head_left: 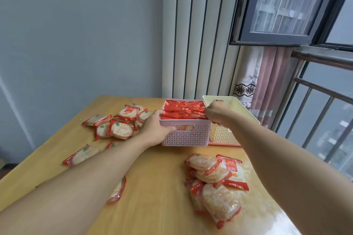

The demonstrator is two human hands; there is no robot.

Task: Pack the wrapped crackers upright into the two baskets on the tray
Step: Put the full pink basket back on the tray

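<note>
A pink basket [185,136] stands at the table's far middle, filled with upright wrapped crackers [184,109] showing red wrapper tops. My left hand [154,129] grips its near-left rim. My right hand [214,113] grips its right rim, beside the yellow basket [225,133], which stands tilted on a pink tray [223,143]; I cannot see inside the yellow basket. Loose wrapped crackers lie in a pile [120,122] at the left and in another pile [215,183] at the near right.
The wooden table [162,187] carries a few single cracker packs [81,154] near my left forearm. A white radiator stands behind the baskets. A window, a curtain and a railing are at the right.
</note>
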